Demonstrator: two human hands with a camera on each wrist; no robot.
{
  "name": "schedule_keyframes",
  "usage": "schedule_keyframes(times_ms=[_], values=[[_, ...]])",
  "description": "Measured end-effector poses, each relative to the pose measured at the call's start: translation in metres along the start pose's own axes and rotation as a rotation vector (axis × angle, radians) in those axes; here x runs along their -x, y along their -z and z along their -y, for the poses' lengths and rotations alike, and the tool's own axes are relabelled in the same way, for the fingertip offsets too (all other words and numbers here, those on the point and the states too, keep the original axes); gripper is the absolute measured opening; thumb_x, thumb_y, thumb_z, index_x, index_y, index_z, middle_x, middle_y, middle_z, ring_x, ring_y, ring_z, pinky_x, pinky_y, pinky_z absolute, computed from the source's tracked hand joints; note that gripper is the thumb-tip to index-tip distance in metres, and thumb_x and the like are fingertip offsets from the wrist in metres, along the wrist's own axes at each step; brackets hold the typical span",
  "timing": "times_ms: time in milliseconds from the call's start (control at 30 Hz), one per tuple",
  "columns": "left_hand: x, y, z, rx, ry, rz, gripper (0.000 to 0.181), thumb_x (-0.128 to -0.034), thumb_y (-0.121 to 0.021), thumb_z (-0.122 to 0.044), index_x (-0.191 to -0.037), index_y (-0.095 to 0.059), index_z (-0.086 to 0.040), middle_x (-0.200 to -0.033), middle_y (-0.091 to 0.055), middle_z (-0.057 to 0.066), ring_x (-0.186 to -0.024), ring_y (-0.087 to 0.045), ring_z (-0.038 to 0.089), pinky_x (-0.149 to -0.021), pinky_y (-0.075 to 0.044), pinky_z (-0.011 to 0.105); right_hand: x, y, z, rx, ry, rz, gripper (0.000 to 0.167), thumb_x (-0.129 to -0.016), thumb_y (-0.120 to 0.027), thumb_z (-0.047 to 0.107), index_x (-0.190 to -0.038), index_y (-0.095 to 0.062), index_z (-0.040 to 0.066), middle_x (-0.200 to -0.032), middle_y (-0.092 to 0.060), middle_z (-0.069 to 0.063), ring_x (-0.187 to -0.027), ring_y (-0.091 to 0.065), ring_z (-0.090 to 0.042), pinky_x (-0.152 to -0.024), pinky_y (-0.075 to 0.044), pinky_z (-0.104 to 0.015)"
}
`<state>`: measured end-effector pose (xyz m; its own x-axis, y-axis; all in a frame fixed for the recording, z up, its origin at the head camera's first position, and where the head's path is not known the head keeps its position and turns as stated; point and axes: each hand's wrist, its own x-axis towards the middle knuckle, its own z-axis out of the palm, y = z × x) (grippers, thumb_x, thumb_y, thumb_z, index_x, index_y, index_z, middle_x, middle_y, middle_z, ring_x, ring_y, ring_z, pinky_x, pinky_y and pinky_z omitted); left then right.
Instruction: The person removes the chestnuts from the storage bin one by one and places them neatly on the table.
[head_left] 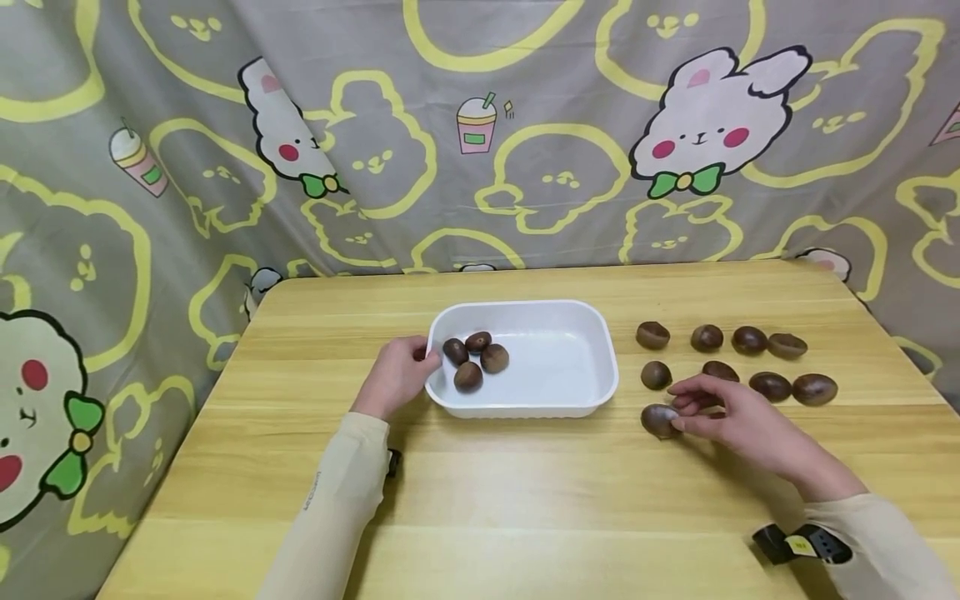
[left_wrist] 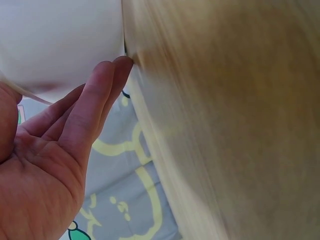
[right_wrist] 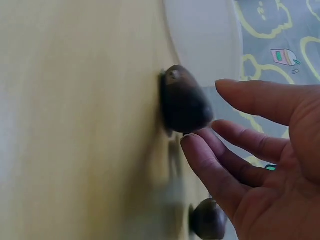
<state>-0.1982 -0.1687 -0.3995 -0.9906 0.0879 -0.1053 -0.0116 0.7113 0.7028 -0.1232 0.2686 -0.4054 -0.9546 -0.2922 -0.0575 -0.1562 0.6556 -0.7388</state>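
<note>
My left hand [head_left: 397, 377] holds the left end of a white tray [head_left: 540, 410], thumb at the rim; in the left wrist view its fingers [left_wrist: 82, 117] lie straight along the outer wall. Several brown chestnuts [head_left: 468, 377] sit in the tray's left part. My right hand [head_left: 750, 425] reaches to the nearest loose chestnut [head_left: 660, 421], right of the tray. In the right wrist view, that chestnut [right_wrist: 186, 100] rests on the table, with the thumb apart from it and the fingertips at its edge.
More chestnuts lie in two rough rows right of the tray, such as one at the far right [head_left: 814, 389]. The wooden table [head_left: 510, 500] ends at a patterned curtain [head_left: 555, 225] behind and to the left. A dark wrist device [head_left: 802, 543] is on the right sleeve.
</note>
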Motion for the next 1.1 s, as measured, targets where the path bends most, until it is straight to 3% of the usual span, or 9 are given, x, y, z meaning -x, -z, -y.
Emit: schedule_keyframes(times_ms=[233, 533, 867, 1100], values=[[-0.001, -0.001, 0.000, -0.008, -0.003, -0.006, 0.027, -0.0933, -0.057, -0.017, -0.111, -0.070, -0.002, -0.097, -0.067, 0.008, -0.085, -0.059, 0.021, -0.074, -0.049, 0.034, -0.001, 0.009, 0.010, 0.054, 0.023, -0.032, 0.032, -0.090, -0.073, 0.020, -0.118, -0.065, 0.005, -0.104, -0.065, -0.005, -0.089, -0.061, -0.012, -0.073, -0.049, -0.026], [-0.002, -0.001, -0.001, -0.002, -0.015, -0.015, 0.024, -0.0929, -0.057, -0.017, -0.105, -0.071, -0.003, -0.093, -0.067, 0.007, -0.082, -0.058, 0.021, -0.071, -0.048, 0.033, -0.020, 0.005, 0.039, -0.019, 0.105, -0.099, 0.025, -0.092, -0.070, 0.014, -0.114, -0.066, 0.004, -0.103, -0.066, -0.005, -0.091, -0.060, -0.012, -0.077, -0.050, -0.022], [0.000, 0.000, -0.001, -0.008, -0.006, -0.006, 0.028, -0.0933, -0.056, -0.018, -0.111, -0.070, -0.002, -0.099, -0.068, 0.009, -0.087, -0.060, 0.021, -0.076, -0.050, 0.035, -0.065, -0.032, 0.086, -0.265, 0.172, -0.108, 0.025, -0.092, -0.068, 0.008, -0.116, -0.063, 0.000, -0.110, -0.064, -0.012, -0.101, -0.060, -0.022, -0.084, -0.050, -0.025], [0.001, 0.000, -0.002, -0.021, -0.026, -0.034, 0.025, -0.0929, -0.057, -0.017, -0.107, -0.070, -0.001, -0.093, -0.068, 0.008, -0.082, -0.059, 0.021, -0.071, -0.049, 0.034, -0.096, -0.064, 0.108, -0.300, 0.183, -0.067, 0.024, -0.090, -0.068, 0.005, -0.113, -0.063, 0.000, -0.104, -0.063, -0.011, -0.098, -0.061, -0.023, -0.085, -0.050, -0.036]])
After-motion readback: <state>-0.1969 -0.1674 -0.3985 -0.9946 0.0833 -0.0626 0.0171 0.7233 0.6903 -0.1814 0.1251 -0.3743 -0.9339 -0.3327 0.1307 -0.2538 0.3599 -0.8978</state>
